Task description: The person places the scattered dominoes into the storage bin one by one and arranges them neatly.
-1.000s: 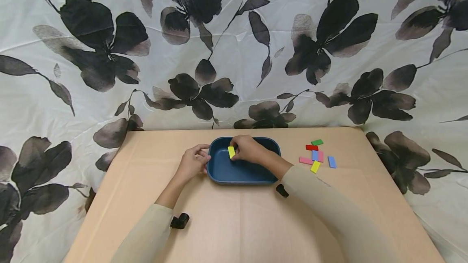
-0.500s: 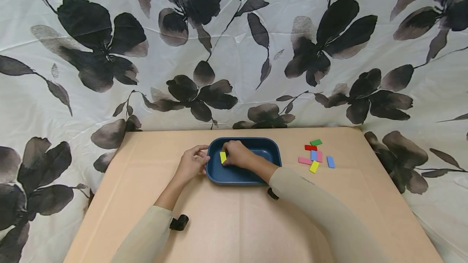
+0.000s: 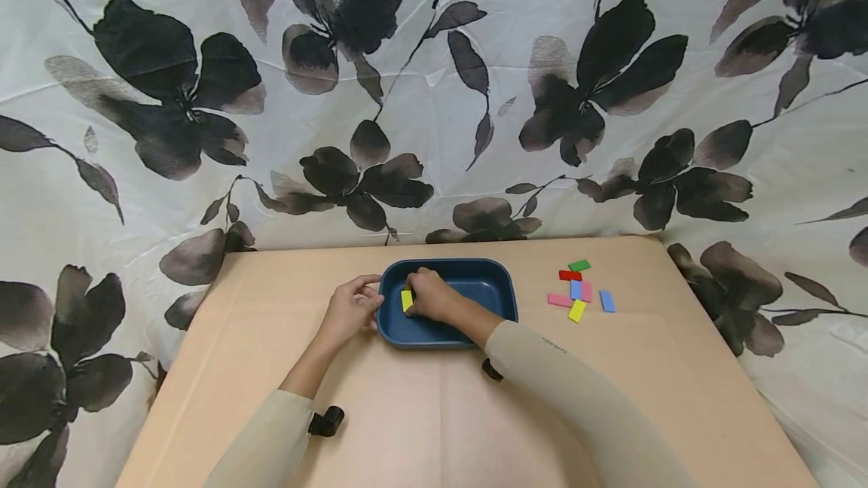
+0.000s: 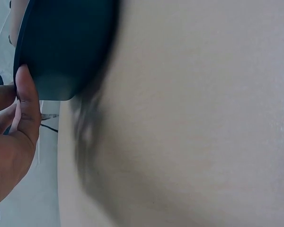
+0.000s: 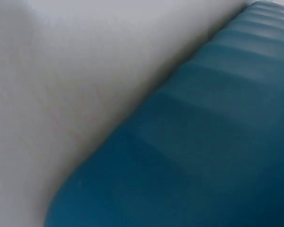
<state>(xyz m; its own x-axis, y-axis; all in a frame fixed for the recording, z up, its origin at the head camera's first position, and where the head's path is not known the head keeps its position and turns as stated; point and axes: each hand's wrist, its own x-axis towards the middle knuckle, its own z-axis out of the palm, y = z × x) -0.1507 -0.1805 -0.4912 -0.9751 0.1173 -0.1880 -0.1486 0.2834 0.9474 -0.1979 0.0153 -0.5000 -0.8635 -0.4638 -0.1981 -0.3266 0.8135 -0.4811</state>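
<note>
A dark blue rectangular tray (image 3: pixel 502 300) sits near the back of the table. At its left end my left hand (image 3: pixel 349 310) holds the rim. In the left wrist view, the thumb (image 4: pixel 26 90) lies against the tray's outer wall (image 4: pixel 68 52), with fingers on the other side of the rim. My right hand (image 3: pixel 430 295) reaches inside the tray's left part and pinches a small flat yellow tile (image 3: pixel 407 300). Whether the tile touches the tray floor I cannot tell. The right wrist view shows only the tray's ridged outer wall (image 5: pixel 189 142), not the hand.
Right of the tray lie several loose tiles: green (image 3: pixel 579 266), red (image 3: pixel 570 276), yellow (image 3: pixel 577 311), blue (image 3: pixel 607 301) and pink (image 3: pixel 560 300) among them. Some touch each other. A floral cloth (image 3: pixel 434 96) hangs behind the table's (image 3: pixel 407 413) back edge.
My right hand has moved left inside the tray with the yellow tile, then nearly settled there. The left hand stays at the tray's left end. The head view has shifted slightly.
</note>
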